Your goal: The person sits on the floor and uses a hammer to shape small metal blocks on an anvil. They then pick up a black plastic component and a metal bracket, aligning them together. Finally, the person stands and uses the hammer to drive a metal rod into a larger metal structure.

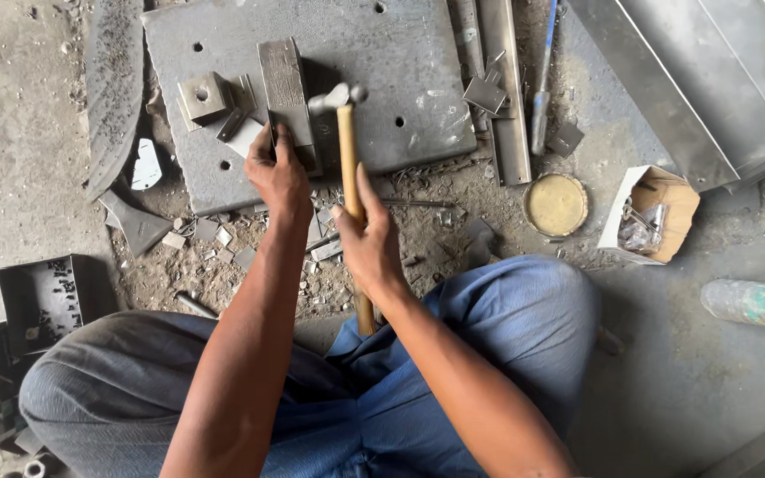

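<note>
My right hand (367, 237) grips the wooden handle of a ball-peen hammer (348, 142), whose steel head hovers over the thick grey steel plate (400, 53) on the ground. My left hand (278, 173) rests at the plate's near edge, its fingers pressed against the lower end of an upright rectangular steel block (286, 88). What sits under those fingertips is hidden. A square steel nut-like block (204, 96) with a centre hole lies on the plate to the left.
Small metal offcuts (223, 243) litter the dirt in front of the plate. A round yellow lid (556, 204), an open cardboard box of metal parts (651, 215), angle bars (505, 88), a black tray (46, 296) and folded sheet metal (710, 71) surround me.
</note>
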